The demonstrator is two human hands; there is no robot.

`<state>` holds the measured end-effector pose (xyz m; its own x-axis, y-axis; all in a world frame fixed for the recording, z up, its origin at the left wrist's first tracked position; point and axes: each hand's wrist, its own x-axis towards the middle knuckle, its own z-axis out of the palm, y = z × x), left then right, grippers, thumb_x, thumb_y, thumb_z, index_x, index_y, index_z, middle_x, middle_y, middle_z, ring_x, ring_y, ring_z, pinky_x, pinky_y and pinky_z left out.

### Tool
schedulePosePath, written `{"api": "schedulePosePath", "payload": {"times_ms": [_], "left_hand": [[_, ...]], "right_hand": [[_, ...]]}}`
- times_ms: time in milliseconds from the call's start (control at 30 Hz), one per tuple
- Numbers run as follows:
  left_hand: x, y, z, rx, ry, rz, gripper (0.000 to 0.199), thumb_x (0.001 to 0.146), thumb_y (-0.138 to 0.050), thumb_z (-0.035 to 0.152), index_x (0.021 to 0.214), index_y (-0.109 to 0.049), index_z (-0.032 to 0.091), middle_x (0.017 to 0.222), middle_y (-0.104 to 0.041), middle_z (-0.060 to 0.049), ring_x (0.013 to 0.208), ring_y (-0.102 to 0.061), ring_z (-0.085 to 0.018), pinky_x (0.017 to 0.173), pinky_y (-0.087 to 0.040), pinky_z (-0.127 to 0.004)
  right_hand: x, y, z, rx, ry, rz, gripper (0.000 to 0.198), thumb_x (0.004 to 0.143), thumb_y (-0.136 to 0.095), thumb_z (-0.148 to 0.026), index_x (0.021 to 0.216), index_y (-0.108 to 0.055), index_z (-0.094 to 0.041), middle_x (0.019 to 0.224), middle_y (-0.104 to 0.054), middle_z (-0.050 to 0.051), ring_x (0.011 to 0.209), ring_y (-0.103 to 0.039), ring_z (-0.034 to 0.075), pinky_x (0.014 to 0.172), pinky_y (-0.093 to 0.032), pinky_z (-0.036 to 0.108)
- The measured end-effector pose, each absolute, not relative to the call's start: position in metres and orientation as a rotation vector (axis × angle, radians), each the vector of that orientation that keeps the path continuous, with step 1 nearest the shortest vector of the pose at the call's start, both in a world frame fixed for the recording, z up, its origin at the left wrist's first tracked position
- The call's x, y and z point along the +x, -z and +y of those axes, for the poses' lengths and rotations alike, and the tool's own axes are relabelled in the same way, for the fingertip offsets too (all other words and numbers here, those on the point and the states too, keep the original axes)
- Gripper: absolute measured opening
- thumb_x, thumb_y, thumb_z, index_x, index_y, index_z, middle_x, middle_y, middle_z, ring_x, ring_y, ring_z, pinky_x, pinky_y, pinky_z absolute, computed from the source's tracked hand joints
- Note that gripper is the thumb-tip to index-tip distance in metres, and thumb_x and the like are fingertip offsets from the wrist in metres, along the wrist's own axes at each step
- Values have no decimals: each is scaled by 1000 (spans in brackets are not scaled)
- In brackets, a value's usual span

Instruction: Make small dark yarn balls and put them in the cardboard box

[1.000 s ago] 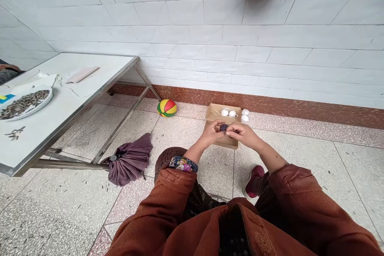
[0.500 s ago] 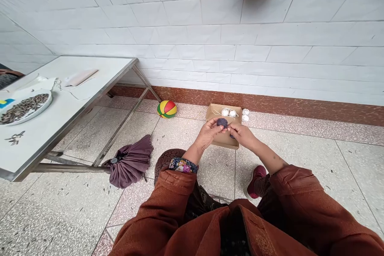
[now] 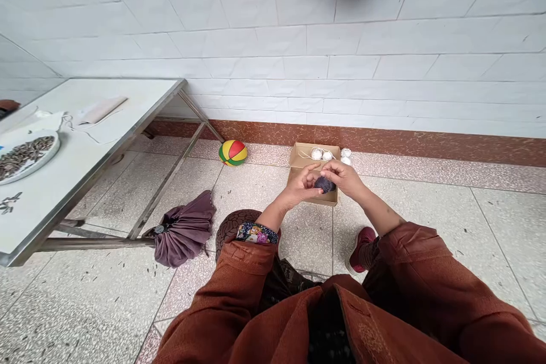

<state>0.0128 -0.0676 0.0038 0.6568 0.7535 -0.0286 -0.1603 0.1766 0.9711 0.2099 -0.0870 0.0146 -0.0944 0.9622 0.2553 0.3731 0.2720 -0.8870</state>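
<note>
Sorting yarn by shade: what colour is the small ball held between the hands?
Dark purple ball, pinched between left hand and right hand; head view.

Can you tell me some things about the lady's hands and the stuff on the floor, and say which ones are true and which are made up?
1. Both hands hold a small dark ball of yarn. True: the left hand and right hand meet around it.
2. The cardboard box sits on the table. False: it lies on the floor by the wall.
3. White balls of yarn lie in the box. True.
4. The colourful ball is in the box. False: it rests on the floor, left of the box.
5. The purple umbrella stands open. False: it lies folded on the floor beside the table.
</note>
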Motion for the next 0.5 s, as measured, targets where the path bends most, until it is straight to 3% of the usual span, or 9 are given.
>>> {"api": "schedulePosePath", "payload": {"times_ms": [100,267,500], "left_hand": [[10,-7,-68,1112,-673,508,77,73,-86,32,143,-54,30,108,-69,-5,91,-64,-16,81,-50,-31],[10,-8,-65,986,-759,535,54,73,-86,36,121,-69,20,117,-69,-10,92,-66,-17,84,-51,-32],[11,-1,-56,921,-946,723,49,69,-86,31,114,-69,20,114,-69,-6,93,-62,-13,82,-47,-27]], "right_hand": [[209,-5,-84,-1327,-856,-1606,31,93,-57,-48,79,-63,-22,74,-62,1,70,-56,18,67,-44,31],[209,0,-87,-1393,-841,-1663,29,98,-49,-44,85,-61,-22,70,-60,0,63,-54,17,61,-43,29],[209,-2,-96,-1269,-731,-1961,18,97,-54,-35,90,-64,-22,82,-67,4,74,-60,19,72,-48,32]]}}
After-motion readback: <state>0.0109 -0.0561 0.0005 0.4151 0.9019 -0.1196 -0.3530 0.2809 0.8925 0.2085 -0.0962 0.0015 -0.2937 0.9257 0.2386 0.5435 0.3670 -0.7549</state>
